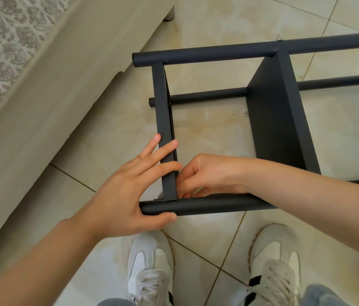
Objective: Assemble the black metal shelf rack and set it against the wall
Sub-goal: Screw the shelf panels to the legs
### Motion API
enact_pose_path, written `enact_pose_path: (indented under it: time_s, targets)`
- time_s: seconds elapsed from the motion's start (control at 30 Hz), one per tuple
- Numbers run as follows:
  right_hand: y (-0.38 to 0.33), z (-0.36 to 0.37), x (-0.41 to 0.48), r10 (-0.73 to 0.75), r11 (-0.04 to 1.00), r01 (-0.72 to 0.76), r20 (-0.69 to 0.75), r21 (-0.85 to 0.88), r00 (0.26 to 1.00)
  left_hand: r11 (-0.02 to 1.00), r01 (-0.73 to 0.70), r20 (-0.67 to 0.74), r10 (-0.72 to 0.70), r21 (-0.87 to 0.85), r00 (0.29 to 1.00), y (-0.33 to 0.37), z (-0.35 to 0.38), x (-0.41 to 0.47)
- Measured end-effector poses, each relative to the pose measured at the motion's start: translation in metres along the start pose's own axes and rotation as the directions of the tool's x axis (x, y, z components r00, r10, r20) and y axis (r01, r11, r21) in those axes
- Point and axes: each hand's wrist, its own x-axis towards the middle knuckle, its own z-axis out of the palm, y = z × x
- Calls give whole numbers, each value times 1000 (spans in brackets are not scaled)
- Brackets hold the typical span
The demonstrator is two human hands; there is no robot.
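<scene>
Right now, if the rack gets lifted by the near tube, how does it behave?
Probably stiff: the rack is metal tubes and flat panels. The end panel joint at the near tube may flex; the right hand works there. Lying on smooth tile, it would likely slide, not roll.

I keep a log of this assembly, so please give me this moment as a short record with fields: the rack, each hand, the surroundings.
rack position: black rack lies on its side on the tiled floor, not upright
parts joined: tubes and at least two shelf panels
left hand: left hand lays straight fingers across the end panel, thumb against the near tube
right hand: right hand has its fingers curled at the panel-tube corner; what they pinch is hidden
nearby: white shoes; beige upholstered furniture at left
</scene>
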Motion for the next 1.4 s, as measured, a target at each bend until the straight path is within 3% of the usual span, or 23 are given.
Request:
enact_pose_path:
  time_s: [0.23, 0.53, 0.7, 0.97, 1.2, 1.4]
  targets:
    - [2, 1, 2, 16, 998, -16, 4, 56, 1000, 1000, -2, 11, 2, 20, 1000, -2, 1, -1]
    - [-1, 0, 6, 146, 987, -151, 96, 53, 985, 1000, 0, -1, 0, -2, 1000, -1, 3, -1]
    - [1, -5, 4, 143, 985, -153, 113, 80, 983, 1000, 7, -10, -7, -5, 1000, -1, 4, 0]
    - [0, 1, 9, 176, 984, -175, 91, -21, 980, 1000, 2, -10, -3, -4, 1000, -1, 4, 0]
    - [2, -4, 6, 108, 991, -116, 119, 67, 987, 1000, -3, -17, 3, -2, 1000, -1, 4, 0]
    - [1, 2, 10, 159, 987, -158, 85, -17, 984, 1000, 1, -13, -1, -13, 1000, -1, 4, 0]
